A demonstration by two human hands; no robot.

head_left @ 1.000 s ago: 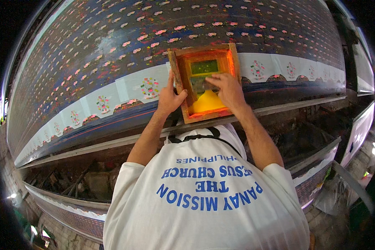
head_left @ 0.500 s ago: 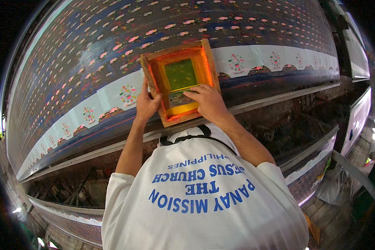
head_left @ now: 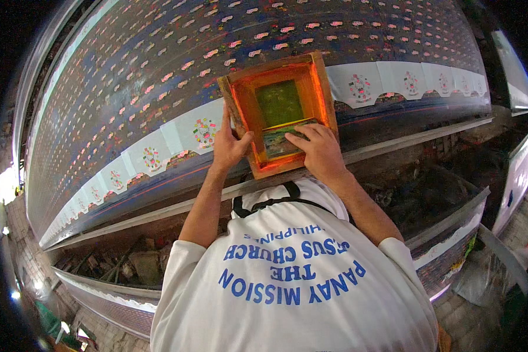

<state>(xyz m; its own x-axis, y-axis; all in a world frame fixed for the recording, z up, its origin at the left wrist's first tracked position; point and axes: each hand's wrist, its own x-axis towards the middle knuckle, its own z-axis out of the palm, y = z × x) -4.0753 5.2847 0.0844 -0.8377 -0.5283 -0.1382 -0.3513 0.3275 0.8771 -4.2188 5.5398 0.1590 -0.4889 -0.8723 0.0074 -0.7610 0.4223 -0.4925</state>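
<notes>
So from the head view, the only one we've got, we're bent over a long printing table (head_left: 129, 76) with a small wooden screen frame (head_left: 278, 111) sitting on a strip of white scalloped pieces (head_left: 176, 138) that runs along the near edge. Our left hand (head_left: 229, 144) is clamped on the frame's left rail, thumb hooked over the inside lip, fingers down the outside. Our right hand (head_left: 317, 149) is curled tight around a squeegee (head_left: 284, 141) lying across the lower part of the mesh, close to the near rail, so we'd say the pull over this piece is about finished or right at its end. The mesh above it reads green with orange ink pooled round the edges. As for progress: the white pieces to the left of the frame already carry multicoloured round motifs (head_left: 204, 132), and the ones off to the right (head_left: 358, 88) show motifs too, though they're too small to tell whether this colour is on them yet. Our guess is we're mid-row, with a good stretch of the strip left either way.
</notes>
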